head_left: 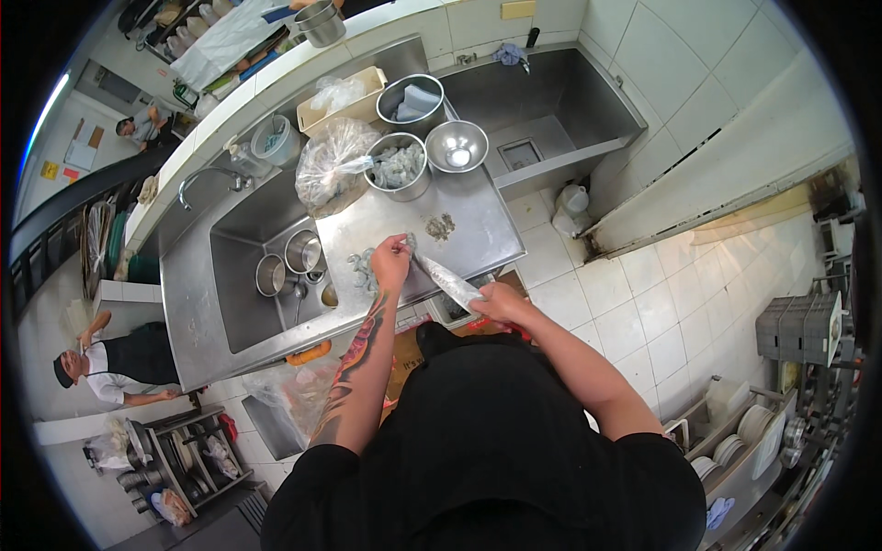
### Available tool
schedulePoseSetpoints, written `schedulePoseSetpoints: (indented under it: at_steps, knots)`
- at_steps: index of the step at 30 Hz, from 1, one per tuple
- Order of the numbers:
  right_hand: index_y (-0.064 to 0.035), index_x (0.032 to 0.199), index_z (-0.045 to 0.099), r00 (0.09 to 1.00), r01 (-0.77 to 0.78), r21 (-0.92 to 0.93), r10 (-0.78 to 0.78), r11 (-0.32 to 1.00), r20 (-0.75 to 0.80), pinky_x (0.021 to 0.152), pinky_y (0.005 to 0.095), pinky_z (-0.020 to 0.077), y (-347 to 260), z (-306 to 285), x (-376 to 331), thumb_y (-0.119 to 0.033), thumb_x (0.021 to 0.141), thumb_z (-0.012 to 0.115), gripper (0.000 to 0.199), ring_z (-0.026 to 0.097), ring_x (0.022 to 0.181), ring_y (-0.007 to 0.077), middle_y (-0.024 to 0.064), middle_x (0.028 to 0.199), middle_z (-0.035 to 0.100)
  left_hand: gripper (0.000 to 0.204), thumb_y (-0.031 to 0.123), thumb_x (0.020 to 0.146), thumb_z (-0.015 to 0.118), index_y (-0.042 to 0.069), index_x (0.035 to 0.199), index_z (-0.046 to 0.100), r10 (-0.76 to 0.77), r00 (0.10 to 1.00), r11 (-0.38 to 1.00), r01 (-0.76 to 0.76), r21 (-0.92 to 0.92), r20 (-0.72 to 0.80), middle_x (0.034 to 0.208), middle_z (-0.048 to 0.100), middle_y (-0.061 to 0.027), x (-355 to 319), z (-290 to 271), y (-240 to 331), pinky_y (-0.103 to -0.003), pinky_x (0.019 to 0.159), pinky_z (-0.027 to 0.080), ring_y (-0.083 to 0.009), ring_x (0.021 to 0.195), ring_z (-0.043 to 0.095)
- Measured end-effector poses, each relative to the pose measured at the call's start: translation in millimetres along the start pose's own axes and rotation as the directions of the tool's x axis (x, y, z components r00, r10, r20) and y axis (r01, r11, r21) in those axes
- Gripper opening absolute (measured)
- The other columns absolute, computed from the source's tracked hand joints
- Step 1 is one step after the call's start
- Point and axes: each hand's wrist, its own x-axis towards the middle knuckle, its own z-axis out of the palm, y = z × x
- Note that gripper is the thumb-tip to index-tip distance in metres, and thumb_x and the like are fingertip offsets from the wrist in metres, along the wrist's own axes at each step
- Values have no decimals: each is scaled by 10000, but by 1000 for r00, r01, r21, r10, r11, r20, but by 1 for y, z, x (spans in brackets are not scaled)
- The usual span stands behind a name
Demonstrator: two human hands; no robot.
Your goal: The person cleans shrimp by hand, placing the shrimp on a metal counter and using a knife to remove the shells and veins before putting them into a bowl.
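here, at the near edge of the steel surface (478,216): left hand (390,262) down on a raw shrimp (401,244), fingers pinched shut on it, tattooed forearm rising from the lower edge. right hand (496,301) just off the near right corner, fingers wrapped tight around the handle of a knife (448,281), broad blade slanting up and left toward the left hand, tip close beside the pinched shrimp; touching or not, cannot tell. a loose pile of grey shrimp (360,266) lying at the near left edge, just beside the left hand. a smaller heap of shrimp bits (441,226) toward the middle of the surface, apart from both hands. along the far edge: a steel bowl of shrimp (398,165), an empty-looking steel bowl (457,145) to its right, a clear plastic bag (333,163) to its left. beyond the left edge, a sink basin (248,275) with two small steel pots (287,262) inside. further left, well apart, another person (110,367) in a dark apron standing on the tiled floor.
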Motion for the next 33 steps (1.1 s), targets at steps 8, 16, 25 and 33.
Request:
schedulePoseSetpoints:
  at_steps: [8,16,25,33]
  knots:
    - [36,909,659,976,81,-57,-90,995,-197,391,348,432,40,-19,3,-267,969,670,308,526,394,152,73,561,575,333,109,856,720,105,1188,754,13,999,1000,-13,-2,41,808,728,-95,-4,-6,15,-379,710,542,-240,722,691]
    - [-9,878,673,961,119,-277,-181,954,-210,817,538,527,11,22,5,-403,926,629,400,671,897,440,227,891,699,303,84,835,720,57,1136,744,157,988,985,-155,80,-14,814,708,-119,7,9,-22,-400,715,544,-276,741,680]
    - [-5,878,670,952,92,-301,-173,949,-252,822,541,530,-5,17,-2,-401,959,619,407,679,933,435,231,924,711,281,83,808,720,52,1086,737,85,995,996,-83,39,-51,826,698,-144,7,13,-32,-441,737,539,-336,783,674]
    - [5,875,670,925,106,-329,-215,938,-314,805,535,529,4,10,7,-382,958,626,398,679,899,445,239,901,704,290,80,798,748,40,1084,722,138,988,986,-144,88,71,830,674,-135,-7,0,-28,-437,737,546,-328,777,672]
